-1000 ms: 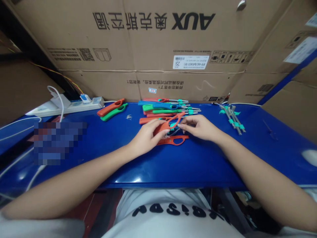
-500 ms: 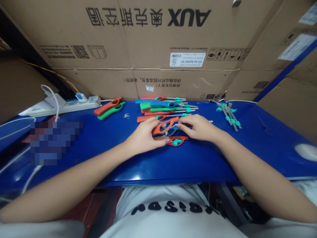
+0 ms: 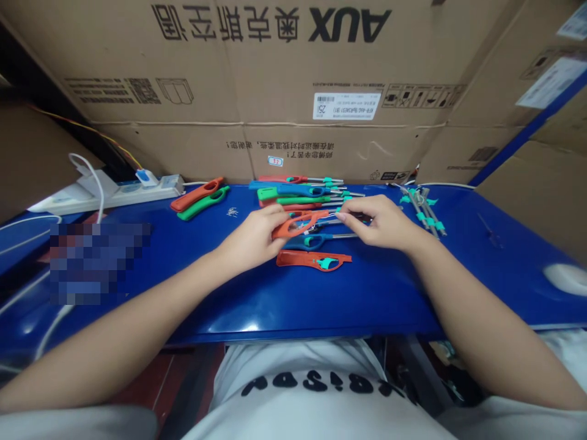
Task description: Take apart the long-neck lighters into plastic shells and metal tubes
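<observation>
A blue table (image 3: 257, 299) is extending below. The left hand (image 3: 257, 235) is gripping firmly; the right hand (image 3: 380, 223) is curling inward, its hold undeterminable. An orange casing (image 3: 287, 228) is sitting in the left grip, beyond an orange half-shell (image 3: 298, 259).

Orange casing (image 3: 285, 230), blue table (image 3: 257, 299), brown cardboard (image 3: 275, 67)

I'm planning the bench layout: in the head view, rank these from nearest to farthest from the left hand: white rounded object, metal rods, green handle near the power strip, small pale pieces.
From the left hand:
1. Small pale pieces: just beyond, slightly left.
2. Green handle: farther left.
3. Metal rods: right, past the other hand.
4. White rounded object: far right.
</observation>
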Demonstrator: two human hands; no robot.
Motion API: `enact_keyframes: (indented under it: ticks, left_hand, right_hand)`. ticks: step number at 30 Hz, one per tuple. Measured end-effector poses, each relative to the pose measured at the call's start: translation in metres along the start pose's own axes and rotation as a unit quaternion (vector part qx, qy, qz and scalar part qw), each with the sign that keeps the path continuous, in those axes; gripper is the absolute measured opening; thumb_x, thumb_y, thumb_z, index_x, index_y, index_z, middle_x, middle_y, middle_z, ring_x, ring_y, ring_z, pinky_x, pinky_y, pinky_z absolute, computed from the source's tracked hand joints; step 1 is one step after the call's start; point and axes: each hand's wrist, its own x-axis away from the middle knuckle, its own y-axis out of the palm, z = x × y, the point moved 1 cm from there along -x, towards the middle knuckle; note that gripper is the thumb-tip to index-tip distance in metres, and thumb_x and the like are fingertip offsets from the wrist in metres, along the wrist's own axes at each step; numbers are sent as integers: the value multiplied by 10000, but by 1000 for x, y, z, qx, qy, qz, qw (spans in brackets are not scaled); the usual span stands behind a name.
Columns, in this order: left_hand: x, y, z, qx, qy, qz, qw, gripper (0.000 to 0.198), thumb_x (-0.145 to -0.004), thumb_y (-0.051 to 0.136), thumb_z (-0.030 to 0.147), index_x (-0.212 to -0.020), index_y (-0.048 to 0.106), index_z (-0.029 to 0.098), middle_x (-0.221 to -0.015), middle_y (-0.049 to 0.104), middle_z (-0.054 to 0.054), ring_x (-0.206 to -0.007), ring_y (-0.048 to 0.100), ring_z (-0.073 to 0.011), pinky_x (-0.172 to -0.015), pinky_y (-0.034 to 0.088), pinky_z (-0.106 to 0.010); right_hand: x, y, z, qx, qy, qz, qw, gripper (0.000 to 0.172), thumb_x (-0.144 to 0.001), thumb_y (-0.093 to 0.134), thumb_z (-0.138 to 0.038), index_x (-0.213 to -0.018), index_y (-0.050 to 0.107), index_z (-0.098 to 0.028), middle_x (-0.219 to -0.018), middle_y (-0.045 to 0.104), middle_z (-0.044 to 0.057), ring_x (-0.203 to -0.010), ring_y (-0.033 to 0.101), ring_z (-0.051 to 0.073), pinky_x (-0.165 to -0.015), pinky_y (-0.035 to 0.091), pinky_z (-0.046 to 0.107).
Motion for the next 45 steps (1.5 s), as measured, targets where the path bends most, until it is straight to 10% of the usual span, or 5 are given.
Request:
enact_keyframes:
  ticks: [9,18,27,34,45]
  left_hand:
    - [0,-5,-14,85,-181,77,977,316,-917,594,440,-818,671,150,-719,612,-30,-644,535,-161,-606,402,-272]
    - [2,34,28,482,-296,25,824,439,-749,775,548,-906,707,143,-488,437,79,-414,286,-55,-423,226,-217]
    - [5,27,10,342,-252,12,905,354,-679,825,397,-911,738,145,-954,765,-53,-887,694,-219,-823,539,-319]
    - [13,31,12,209,-194,-60,957,346,-699,811,410,-923,722,161,-825,727,-14,-758,658,-211,-667,484,-289]
    - [14,23,13,166,-175,-71,968,203,-736,760,294,-895,699,184,-849,718,-16,-770,667,-212,-674,488,-291]
  right_hand:
    - [1,-15,10,-114,80,92,986,368,-1023,439,-454,-736,447,-224,-663,422,-26,-605,382,131,-583,328,276]
    - [-1,35,-37,-183,60,-102,976,258,-930,633,-406,-993,460,-224,-769,532,-40,-621,458,119,-583,356,247]
    - [6,10,-18,-142,15,-169,975,84,-876,552,-194,-912,480,-216,-799,528,-14,-672,464,136,-638,389,259]
    - [6,18,-21,-131,41,-314,940,56,-841,623,-209,-834,568,-201,-711,557,-38,-603,473,116,-557,329,242]
    - [17,-29,70,33,247,-81,965,237,-836,652,-440,-822,572,-218,-722,604,16,-651,545,182,-591,413,294]
